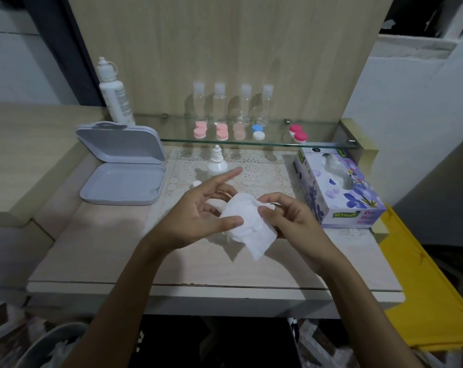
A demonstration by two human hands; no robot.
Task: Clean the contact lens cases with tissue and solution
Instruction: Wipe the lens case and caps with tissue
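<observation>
Hands: we hold a crumpled white tissue over the table — our left hand at 9 o'clock of it, thumb pressed on the tissue, index finger stretched out free; our right hand at 3 o'clock, thumb and fingertips pinched on the tissue's upper edge.
Hidden: whether the tissue wraps a lens case, we cannot tell; a small white cap peeks out behind our left hand.
Mid table: one small white dropper bottle at 12 o'clock of the hands; one open grey box at 10 o'clock; one tissue box at 2 o'clock.
Glass shelf: five contact lens cases — three pale pink, one blue-and-white, one deep pink.
Farthest: four clear bottles in a row; one tall white solution bottle at 11 o'clock, its label unreadable.
</observation>
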